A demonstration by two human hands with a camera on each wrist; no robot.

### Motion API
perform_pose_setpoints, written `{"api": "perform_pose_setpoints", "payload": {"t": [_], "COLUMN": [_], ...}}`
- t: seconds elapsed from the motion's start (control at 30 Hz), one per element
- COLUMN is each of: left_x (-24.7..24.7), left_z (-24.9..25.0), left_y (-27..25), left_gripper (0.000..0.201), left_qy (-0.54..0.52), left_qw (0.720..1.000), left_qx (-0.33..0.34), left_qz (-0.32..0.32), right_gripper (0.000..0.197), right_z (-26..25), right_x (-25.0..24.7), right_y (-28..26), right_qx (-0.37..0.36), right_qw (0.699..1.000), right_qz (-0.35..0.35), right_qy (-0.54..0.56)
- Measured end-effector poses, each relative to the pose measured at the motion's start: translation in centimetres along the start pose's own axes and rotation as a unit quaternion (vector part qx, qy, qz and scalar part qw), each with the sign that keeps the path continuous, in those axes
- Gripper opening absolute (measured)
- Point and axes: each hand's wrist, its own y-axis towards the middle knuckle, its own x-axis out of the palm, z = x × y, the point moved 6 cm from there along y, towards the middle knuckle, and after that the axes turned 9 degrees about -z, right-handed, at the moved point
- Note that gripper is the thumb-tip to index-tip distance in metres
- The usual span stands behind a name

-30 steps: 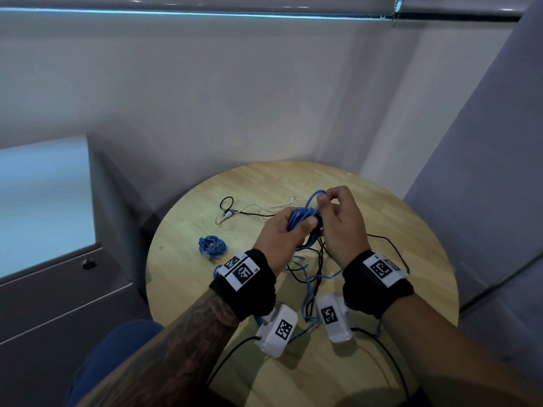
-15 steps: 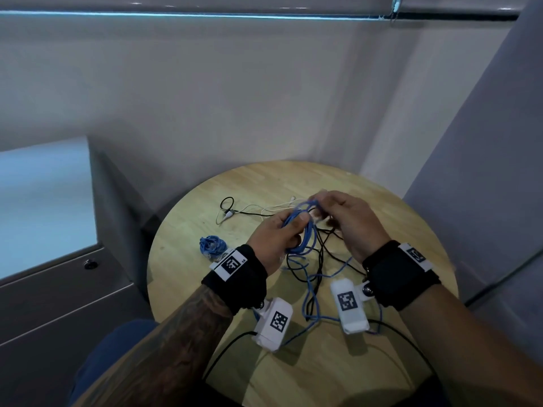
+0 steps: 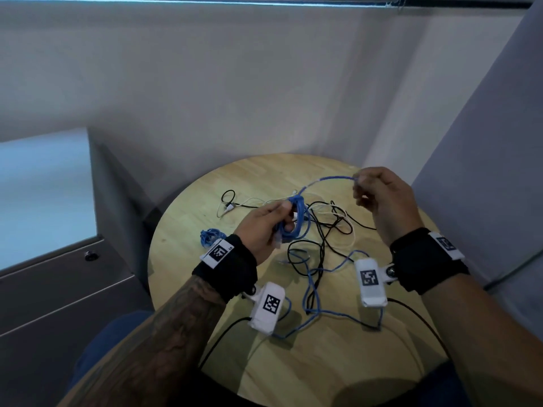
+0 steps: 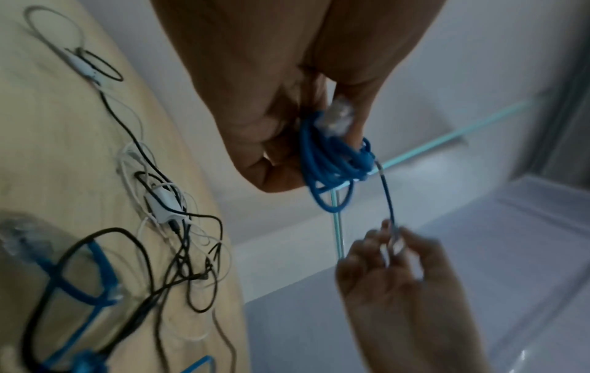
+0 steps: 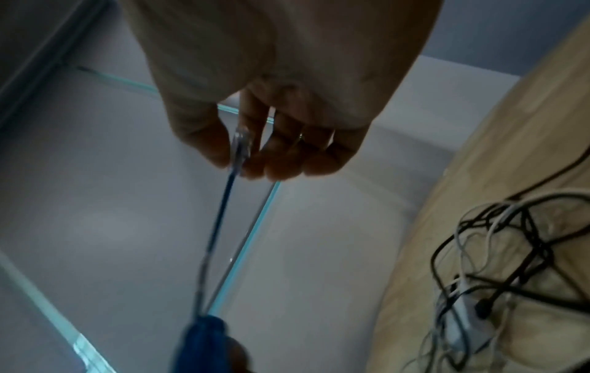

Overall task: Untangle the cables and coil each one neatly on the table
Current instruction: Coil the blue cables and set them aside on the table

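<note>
My left hand (image 3: 266, 227) holds a small coil of blue cable (image 3: 296, 220) above the round wooden table (image 3: 323, 362); in the left wrist view the blue coil (image 4: 332, 161) wraps round my fingers with a clear plug (image 4: 338, 117) on top. My right hand (image 3: 379, 198) pinches the clear plug end (image 5: 241, 146) of the same blue cable, drawn out to the right of the coil. Under my hands lies a tangle of black and white cables (image 3: 329, 227) and a second loose blue cable (image 3: 317, 292).
A small coiled blue cable (image 3: 210, 236) lies on the table's left part. A black loop with a white lead (image 3: 232, 202) lies at the back left. A grey cabinet (image 3: 58, 289) stands left of the table, with walls close behind and to the right.
My right hand has moved right and up, away from the coil, drawing a short length of blue cable out by its plug. My left hand keeps its hold on the coil.
</note>
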Motion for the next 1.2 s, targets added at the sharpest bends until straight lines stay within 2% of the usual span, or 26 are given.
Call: {"api": "perform_pose_setpoints", "payload": {"t": [0.07, 0.13, 0.2, 0.3, 0.37, 0.43, 0.5, 0.57, 0.7, 0.8, 0.9, 1.0, 1.07, 1.13, 1.2], "left_x": [-0.5, -0.4, 0.0, 0.0, -0.1, -0.1, 0.0, 0.2, -0.4, -1.0, -2.8, -4.7, -5.1, -5.0, -5.3], "left_z": [0.5, 0.7, 0.4, -0.1, -0.2, -0.2, -0.3, -0.5, -0.3, -0.2, 0.0, 0.8, 1.2, 1.1, 0.7], "left_y": [0.1, 0.2, 0.3, 0.2, 0.0, 0.0, 0.1, 0.1, 0.3, 0.3, 0.4, 0.7, 0.7, 1.1, 1.6], "left_gripper": [0.022, 0.024, 0.032, 0.034, 0.031, 0.027, 0.025, 0.025, 0.022, 0.020, 0.022, 0.018, 0.011, 0.012, 0.015], "left_qy": [-0.019, -0.012, 0.000, 0.019, 0.032, 0.061, 0.088, 0.096, 0.077, 0.111, 0.126, 0.131, 0.135, 0.129, 0.150], "left_qw": [1.000, 1.000, 1.000, 1.000, 0.999, 0.998, 0.996, 0.995, 0.995, 0.986, 0.971, 0.960, 0.960, 0.969, 0.972], "left_qx": [0.002, 0.002, 0.003, 0.004, 0.007, 0.011, 0.011, 0.010, 0.032, 0.045, 0.060, 0.066, 0.066, 0.046, 0.017], "left_qz": [-0.008, -0.020, -0.030, -0.001, 0.015, 0.025, 0.025, 0.023, 0.060, 0.113, 0.194, 0.240, 0.235, 0.206, 0.178], "right_gripper": [0.016, 0.013, 0.006, 0.006, 0.014, 0.033, 0.047, 0.047, 0.018, 0.017, 0.024, 0.031, 0.032, 0.032, 0.034], "right_z": [0.6, 1.6, 2.9, 4.8, 5.5, 5.5, 5.4, 5.4, 4.9, 4.5, 4.1, 2.8, 2.2, 2.6, 4.0], "right_x": [1.0, 2.4, 4.0, 5.6, 6.2, 7.0, 7.7, 8.1, 8.6, 8.6, 8.5, 8.6, 8.9, 9.1, 8.9], "right_y": [-0.7, -1.4, -1.8, -2.3, -2.8, -3.4, -4.0, -4.4, -4.2, -3.9, -3.9, -3.9, -3.8, -3.9, -3.9], "right_qx": [0.027, 0.072, 0.112, 0.179, 0.214, 0.235, 0.248, 0.241, 0.202, 0.166, 0.114, 0.044, -0.002, -0.007, 0.027], "right_qw": [0.995, 0.986, 0.982, 0.975, 0.969, 0.958, 0.949, 0.948, 0.953, 0.946, 0.904, 0.871, 0.855, 0.847, 0.868], "right_qz": [-0.059, -0.094, -0.110, -0.123, -0.124, -0.143, -0.180, -0.206, -0.220, -0.209, -0.226, -0.248, -0.248, -0.251, -0.262], "right_qy": [-0.079, -0.118, -0.106, -0.041, 0.021, 0.081, 0.070, 0.014, -0.059, -0.185, -0.345, -0.421, -0.455, -0.468, -0.421]}}
